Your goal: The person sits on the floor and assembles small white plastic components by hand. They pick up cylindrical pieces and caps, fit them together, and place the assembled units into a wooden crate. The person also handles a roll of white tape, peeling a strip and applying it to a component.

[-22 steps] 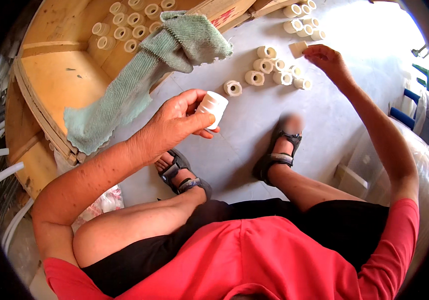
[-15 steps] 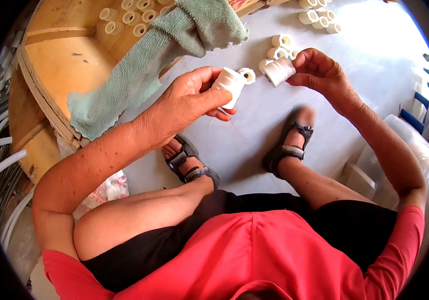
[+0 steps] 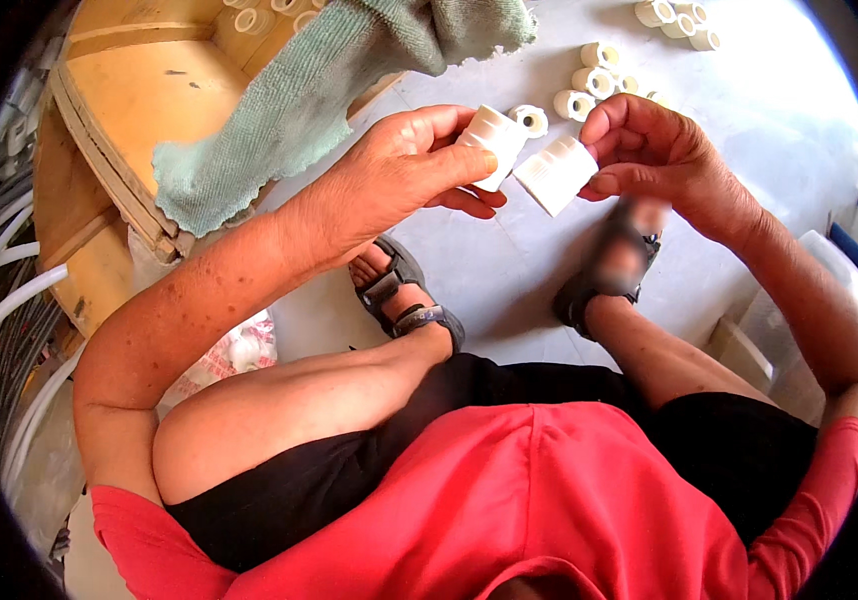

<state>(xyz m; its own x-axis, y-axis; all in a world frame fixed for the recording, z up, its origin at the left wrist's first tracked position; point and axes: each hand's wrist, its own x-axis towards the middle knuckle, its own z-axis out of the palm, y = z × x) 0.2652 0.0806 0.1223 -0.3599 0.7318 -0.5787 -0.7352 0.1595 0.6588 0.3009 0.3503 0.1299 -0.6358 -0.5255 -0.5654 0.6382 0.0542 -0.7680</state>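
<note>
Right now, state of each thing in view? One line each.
Left hand: gripping left fitting
Left fitting: held, tilted
Right hand: gripping right fitting by its edge
Right fitting: held, tilted, close to left fitting; contact unclear
Floor fittings: loose, in groups
Wooden box: open
Box fittings: loose inside
Green cloth: draped over box edge, bunched at top
Sandals: worn

A wide fisheye looks down from the head, close above the red shirt (image 3: 469, 490) at lower centre.
</note>
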